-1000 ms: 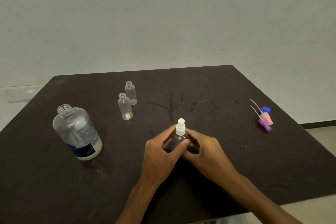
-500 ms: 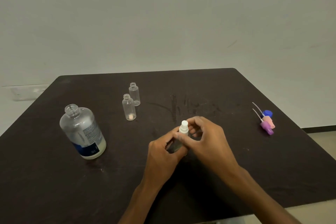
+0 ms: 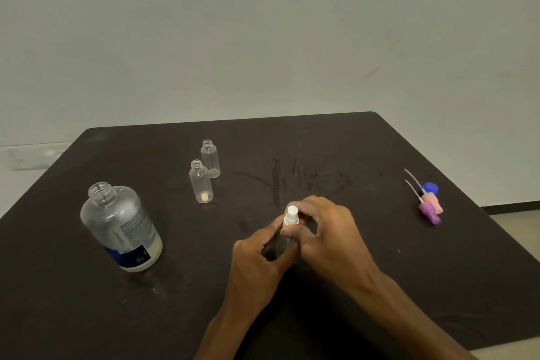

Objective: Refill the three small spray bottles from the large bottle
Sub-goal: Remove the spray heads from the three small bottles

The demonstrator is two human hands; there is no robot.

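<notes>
The table [image 3: 409, 286] has a dark, matt top, smeared with dull streaks just beyond the hands. On its left side the large bottle [image 3: 121, 228] is clear glossy plastic with a paper-like printed label. Behind the streaks, two small open bottles [image 3: 201, 181] [image 3: 210, 158] are clear, smooth plastic. Near the table's right edge, the purple and pink spray heads [image 3: 429, 209] and the blue cap [image 3: 432, 187] look like matt plastic. The white spray head [image 3: 291, 216], at the table's middle, is smooth plastic.
</notes>
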